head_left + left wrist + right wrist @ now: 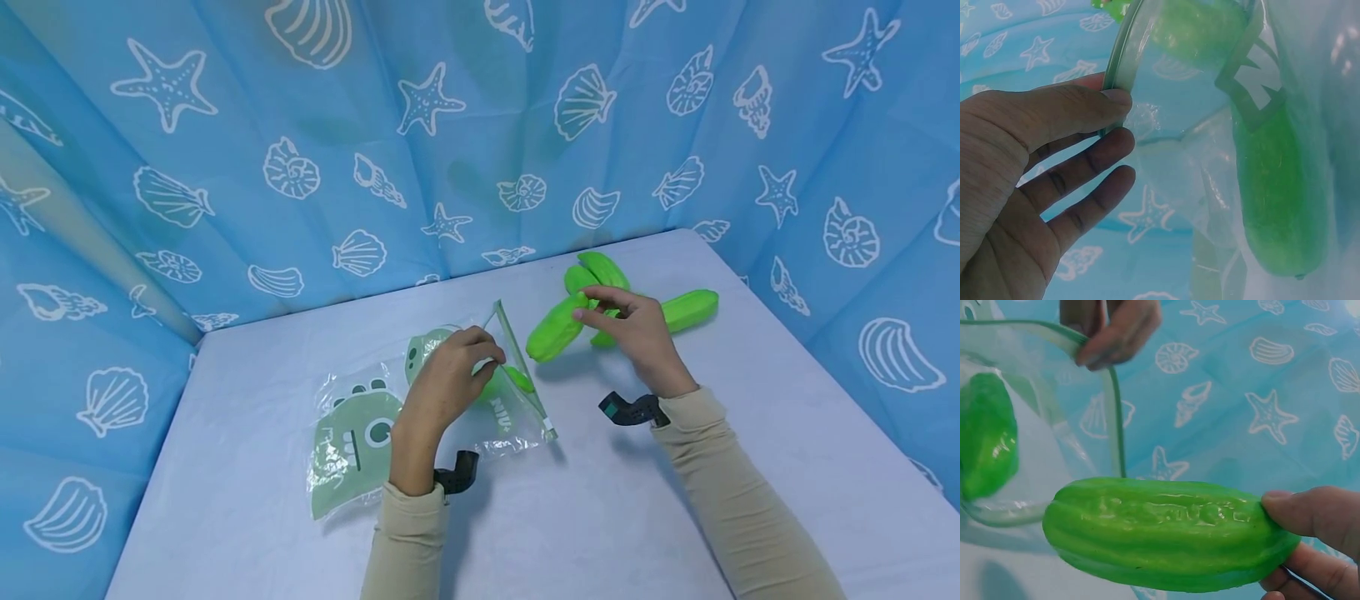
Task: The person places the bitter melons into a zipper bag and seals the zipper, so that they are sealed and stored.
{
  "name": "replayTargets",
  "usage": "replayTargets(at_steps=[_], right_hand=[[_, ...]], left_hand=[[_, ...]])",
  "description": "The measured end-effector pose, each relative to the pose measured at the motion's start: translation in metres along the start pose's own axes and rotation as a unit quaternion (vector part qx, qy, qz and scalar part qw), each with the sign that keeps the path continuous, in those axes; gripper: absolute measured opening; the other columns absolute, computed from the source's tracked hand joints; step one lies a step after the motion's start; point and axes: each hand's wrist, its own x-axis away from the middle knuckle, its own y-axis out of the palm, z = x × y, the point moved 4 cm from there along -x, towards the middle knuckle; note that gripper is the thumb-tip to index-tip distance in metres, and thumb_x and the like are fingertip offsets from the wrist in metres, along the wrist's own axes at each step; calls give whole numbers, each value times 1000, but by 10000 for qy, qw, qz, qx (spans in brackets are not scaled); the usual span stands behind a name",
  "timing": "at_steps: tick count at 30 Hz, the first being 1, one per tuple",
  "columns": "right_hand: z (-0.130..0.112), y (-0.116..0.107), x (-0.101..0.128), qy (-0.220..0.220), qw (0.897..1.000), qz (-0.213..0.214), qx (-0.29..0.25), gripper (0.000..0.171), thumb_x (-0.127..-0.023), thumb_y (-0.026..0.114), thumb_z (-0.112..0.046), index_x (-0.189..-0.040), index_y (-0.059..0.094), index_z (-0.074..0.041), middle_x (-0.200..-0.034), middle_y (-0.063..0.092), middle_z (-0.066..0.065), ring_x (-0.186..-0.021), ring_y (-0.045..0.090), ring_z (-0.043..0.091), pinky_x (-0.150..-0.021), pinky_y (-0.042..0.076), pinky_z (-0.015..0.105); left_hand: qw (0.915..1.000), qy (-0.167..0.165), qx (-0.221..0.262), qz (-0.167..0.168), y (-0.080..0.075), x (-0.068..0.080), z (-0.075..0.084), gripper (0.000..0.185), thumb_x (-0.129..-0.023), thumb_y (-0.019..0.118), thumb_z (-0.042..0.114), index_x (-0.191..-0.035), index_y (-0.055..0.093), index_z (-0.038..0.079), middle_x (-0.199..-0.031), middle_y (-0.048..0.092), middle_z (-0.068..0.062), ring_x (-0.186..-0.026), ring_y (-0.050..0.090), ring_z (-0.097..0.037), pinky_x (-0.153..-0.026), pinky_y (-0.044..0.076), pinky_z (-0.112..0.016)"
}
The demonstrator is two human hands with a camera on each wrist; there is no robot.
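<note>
Right of the clear bag (356,450), the right hand (633,333) is pinching a ridged green vegetable (553,332) by one end, while the left hand (448,375), outer fingers loosely spread, is pinching the bag's rim (1122,53), another vegetable (1282,194) lying inside.

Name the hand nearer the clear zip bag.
Left. The left hand pinches the clear zip bag at its opening; the right hand is apart, to its right, holding a green cucumber-like object.
</note>
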Motion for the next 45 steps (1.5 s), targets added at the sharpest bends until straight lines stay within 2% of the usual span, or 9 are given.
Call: replayTargets(at_steps=[3,10,21,28,39,45], right_hand=[[3,7,0,78,9999,-69,-70,46,-74,75,-40,-115,65,-21,-106,59,4,-97,48,19,-74,45,34],[8,21,1,101,9996,-249,-21,45,-74,74,-42,-114,65,-24,-109,60,0,-98,48,17,-79,42,34],[15,37,2,-6,9997,-252,-45,42,-73,75,-41,-111,66,-25,-107,60,-2,-95,50,16,-74,43,33],[19,47,5,-39,9995,-307,17,41,-73,74,-44,-110,66,-29,-107,61,-7,-95,50,15,-76,42,37],[21,62,11,-199,9989,-391,-161,41,-77,72,-38,-114,65,-23,-106,60,-1,-94,52,18,-68,44,33],[26,71,13,-121,9982,-434,-390,43,-78,72,-37,-116,63,-20,-108,58,2,-96,50,20,-76,45,43]], left_hand=[[10000,6,10,4,1,0,0,14,-79,71,5,-90,72,13,-96,61,5,-89,55,-9,-76,48,-21],[10000,-62,16,20,3,0,-1,14,-79,71,5,-90,72,14,-96,60,6,-88,54,-9,-76,48,-21],[10000,31,-33,37,2,-2,0,12,-79,71,6,-90,72,12,-96,61,4,-88,55,-10,-76,48,-22],[9998,-95,-183,-5,2,-2,-1,12,-80,71,8,-90,72,14,-96,61,6,-87,55,-8,-74,48,-20],[9999,-42,-124,63,3,-1,-1,11,-80,71,7,-89,72,13,-95,61,5,-87,55,-9,-76,48,-21],[9999,-38,-67,68,3,0,-1,11,-80,71,7,-90,72,12,-95,61,4,-86,55,-10,-76,48,-22]])
